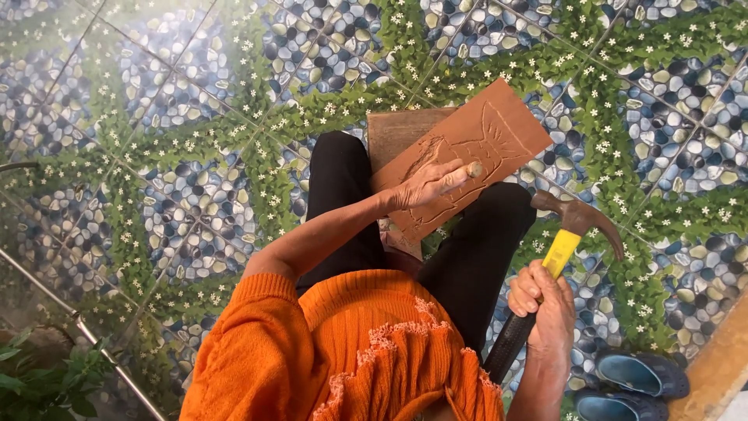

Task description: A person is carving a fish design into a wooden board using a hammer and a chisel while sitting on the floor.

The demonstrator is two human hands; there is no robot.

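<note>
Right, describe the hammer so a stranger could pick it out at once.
Start at the brown carved wooden board lying across the seated person's black-trousered lap. Just to its right, the right hand grips a claw hammer with a yellow neck and black grip, raised clear of the board. Its rusty brown curved head sets it apart from the blue sandals below.

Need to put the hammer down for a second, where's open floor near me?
Bare tiled floor lies wide open beside the left knee, bordered by the metal rail. By the right hand and hammer, the blue sandals crowd the floor; beyond the carved board is open.

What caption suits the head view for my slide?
Left hand steadies chisel on carved wooden panel; right hand raises hammer.
</note>
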